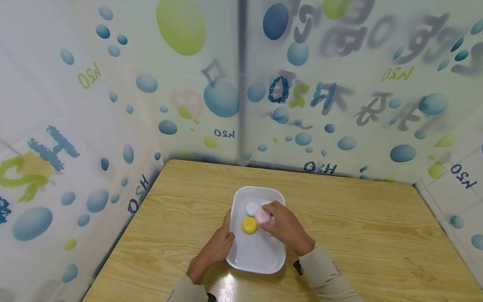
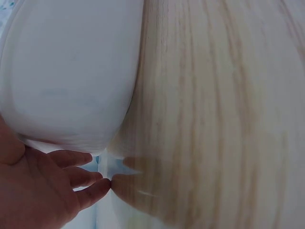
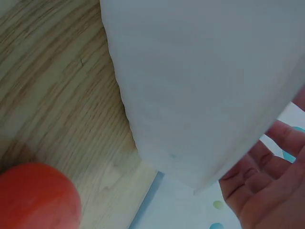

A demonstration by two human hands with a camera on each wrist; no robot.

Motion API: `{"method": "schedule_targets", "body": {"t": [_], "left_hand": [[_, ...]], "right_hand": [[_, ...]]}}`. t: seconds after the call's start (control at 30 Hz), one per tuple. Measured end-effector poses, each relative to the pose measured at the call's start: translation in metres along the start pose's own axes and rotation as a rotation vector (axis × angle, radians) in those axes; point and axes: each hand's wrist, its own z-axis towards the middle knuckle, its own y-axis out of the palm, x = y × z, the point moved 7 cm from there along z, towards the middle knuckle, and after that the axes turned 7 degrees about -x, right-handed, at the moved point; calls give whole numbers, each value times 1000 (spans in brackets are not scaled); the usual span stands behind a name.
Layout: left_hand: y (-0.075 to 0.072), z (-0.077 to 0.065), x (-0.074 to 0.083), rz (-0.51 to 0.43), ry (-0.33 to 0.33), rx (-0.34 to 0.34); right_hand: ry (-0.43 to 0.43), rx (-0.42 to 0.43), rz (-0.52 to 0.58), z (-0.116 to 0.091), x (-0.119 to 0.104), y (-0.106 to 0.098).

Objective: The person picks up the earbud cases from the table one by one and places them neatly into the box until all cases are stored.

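Observation:
A white rectangular tray (image 1: 256,256) stands on the wooden table. My left hand (image 1: 220,241) holds its left side, thumb at the rim and fingers along the outer wall; in the left wrist view the fingers (image 2: 78,179) reach past the tray's edge. Over the tray, my right hand (image 1: 284,224) pinches a small pale pink rounded piece (image 1: 263,216) between thumb and fingers. Close by it in the tray lie a glossy yellow round piece (image 1: 249,225) and a white round one (image 1: 252,209). The tray wall hides part of the right hand in the right wrist view.
A red rounded object (image 3: 38,198) rests on the table beside the tray in the right wrist view. The wooden tabletop (image 1: 351,218) extends to both sides. Pale walls (image 1: 332,134) with printed blue and green spots stand behind and at the sides.

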Motion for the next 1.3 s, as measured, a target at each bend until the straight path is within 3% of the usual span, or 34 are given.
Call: {"method": "schedule_targets", "body": {"t": [0.77, 1.0, 1.3], "left_hand": [[-2, 0, 2, 15, 13, 20], [-1, 0, 1, 12, 19, 14], [0, 0, 0, -11, -2, 5]], "right_hand": [[-198, -22, -73, -1, -15, 20], [-204, -53, -83, -1, -16, 24], [-128, -99, -31, -2, -11, 21]]}}
